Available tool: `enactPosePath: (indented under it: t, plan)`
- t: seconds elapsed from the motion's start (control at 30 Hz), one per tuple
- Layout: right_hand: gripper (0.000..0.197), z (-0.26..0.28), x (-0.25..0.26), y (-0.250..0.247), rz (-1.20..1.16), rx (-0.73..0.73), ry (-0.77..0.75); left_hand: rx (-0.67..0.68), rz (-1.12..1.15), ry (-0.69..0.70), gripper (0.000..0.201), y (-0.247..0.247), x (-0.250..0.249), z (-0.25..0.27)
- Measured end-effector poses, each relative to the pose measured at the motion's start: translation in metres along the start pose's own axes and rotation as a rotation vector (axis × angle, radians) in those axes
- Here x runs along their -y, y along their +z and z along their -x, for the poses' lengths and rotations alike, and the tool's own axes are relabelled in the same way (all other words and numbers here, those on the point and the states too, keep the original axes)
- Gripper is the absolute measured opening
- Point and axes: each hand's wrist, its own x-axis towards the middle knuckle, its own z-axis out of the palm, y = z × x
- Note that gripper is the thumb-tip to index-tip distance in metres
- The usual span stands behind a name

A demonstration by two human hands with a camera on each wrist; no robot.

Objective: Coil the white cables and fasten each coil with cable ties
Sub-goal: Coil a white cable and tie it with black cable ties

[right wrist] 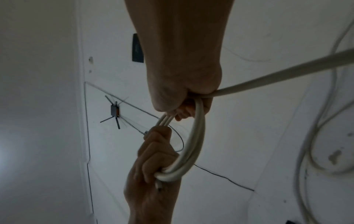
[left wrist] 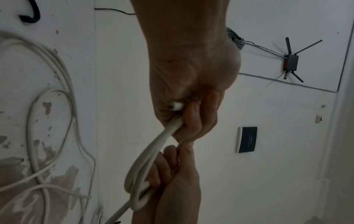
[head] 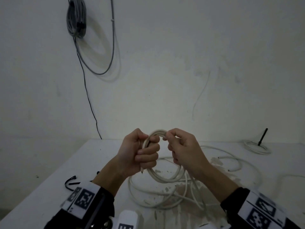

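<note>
1. Progress: a small coil [head: 158, 156] of white cable is held above the counter [head: 49, 179], approx. three or four loops formed; judged early stage.
2. Grip, left hand [head: 140, 154]: fingers curled tight round one side of the coil; cut cable end protrudes below the fist.
3. Grip, right hand [head: 183, 149]: fingers closed on the coil's opposite side, with the feed strand [right wrist: 277, 78] running out of the fist.
4. Remaining: loose cable [head: 165, 195] lies tangled on the counter beneath the hands, not yet wound; no tie is fitted on the held coil.
5. A second small coil [head: 257, 147] lies at the counter's far right; whether tied cannot be told.
6. Dark strips [head: 71, 182] at the counter's left are poss. cable ties; too dim to confirm.
7. Exact loop count is blurred.
</note>
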Motion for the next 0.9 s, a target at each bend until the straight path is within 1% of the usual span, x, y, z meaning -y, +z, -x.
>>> enactPosePath:
  t: [0.03, 0.1, 0.17, 0.23, 0.3, 0.43, 0.47, 0.5, 0.6, 0.63, 0.7, 0.73, 0.8, 0.87, 0.9]
  plan:
    - [0.025, 0.0, -0.001, 0.0, 0.018, -0.048, -0.017, -0.101, -0.076, 0.018, 0.02, 0.003, 0.001, -0.002]
    - [0.025, -0.001, -0.004, 0.001, 0.101, -0.184, -0.108, -0.286, -0.227, 0.074, 0.024, 0.011, 0.003, -0.006]
    - [0.028, -0.004, -0.006, 0.002, 0.185, -0.303, -0.219, -0.414, -0.358, 0.141, 0.027, 0.017, 0.006, -0.013]
    - [0.03, -0.009, -0.008, 0.0, 0.207, -0.387, -0.264, -0.51, -0.469, 0.188, 0.032, 0.02, 0.011, -0.019]
    - [0.03, -0.013, -0.008, -0.004, 0.186, -0.43, -0.271, -0.546, -0.458, 0.206, 0.035, 0.023, 0.014, -0.021]
    - [0.03, -0.012, -0.005, -0.001, 0.163, -0.417, -0.254, -0.485, -0.148, 0.147, 0.041, 0.024, 0.011, -0.021]
    - [0.028, -0.012, -0.005, -0.001, 0.141, -0.394, -0.205, -0.467, -0.116, 0.16, 0.042, 0.024, 0.012, -0.022]
    - [0.027, -0.012, -0.006, -0.002, 0.086, -0.343, -0.127, -0.453, -0.107, 0.189, 0.042, 0.024, 0.011, -0.022]
    - [0.029, -0.01, 0.0, -0.008, -0.221, -0.065, 0.134, -0.416, -0.095, 0.29, 0.036, 0.027, 0.003, -0.018]
    - [0.032, -0.008, 0.001, -0.01, -0.272, 0.02, 0.194, -0.402, -0.074, 0.326, 0.035, 0.028, -0.002, -0.016]
    - [0.037, 0.0, -0.002, -0.014, -0.275, 0.148, 0.274, -0.382, -0.016, 0.425, 0.036, 0.028, -0.016, -0.012]
    - [0.037, 0.005, -0.007, -0.015, -0.234, 0.195, 0.289, -0.38, 0.01, 0.486, 0.036, 0.027, -0.025, -0.01]
    - [0.032, 0.015, -0.02, -0.015, -0.101, 0.252, 0.257, -0.398, 0.062, 0.611, 0.043, 0.023, -0.042, -0.005]
    - [0.024, 0.022, -0.035, -0.016, 0.02, 0.253, 0.169, -0.428, 0.125, 0.725, 0.052, 0.02, -0.057, 0.0]
    - [0.02, 0.023, -0.042, -0.017, 0.083, 0.243, 0.12, -0.438, 0.155, 0.775, 0.053, 0.02, -0.062, 0.003]
